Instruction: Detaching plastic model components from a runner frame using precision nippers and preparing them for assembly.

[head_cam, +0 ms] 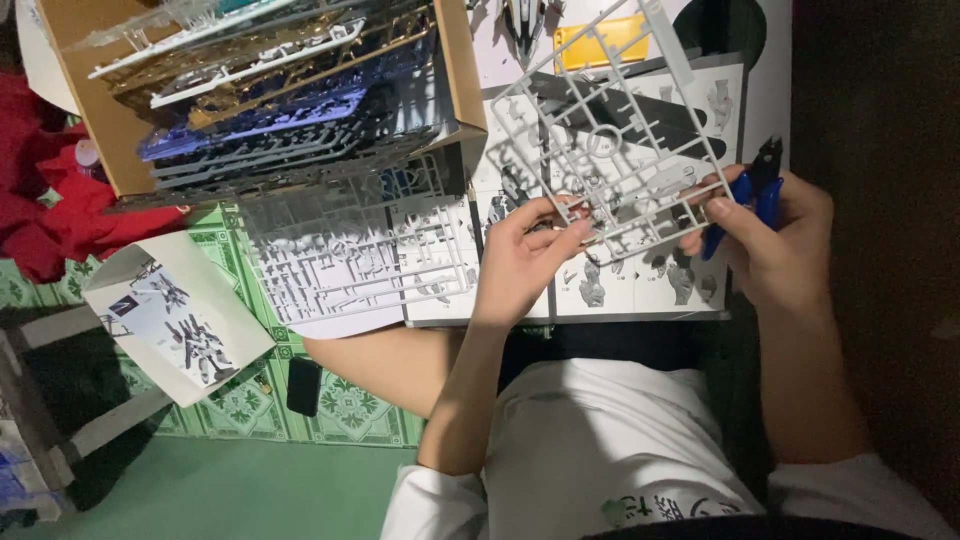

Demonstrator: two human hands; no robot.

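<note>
I hold up a light grey plastic parts frame (610, 130) of a model kit between both hands. My left hand (525, 255) pinches its lower left edge with thumb and fingertips. My right hand (775, 235) grips blue-handled side cutters (755, 190) and also touches the frame's lower right corner. The cutters' dark jaws point up beside the frame. Below the frame lies an open instruction booklet (640, 285) with grey drawings.
A cardboard box (250, 90) at upper left holds several stacked parts frames in white, gold, blue and dark grey. Another grey frame (350, 250) lies beside the booklet. A box lid with a robot picture (175, 320) and a dark phone (303, 385) lie on a green patterned mat.
</note>
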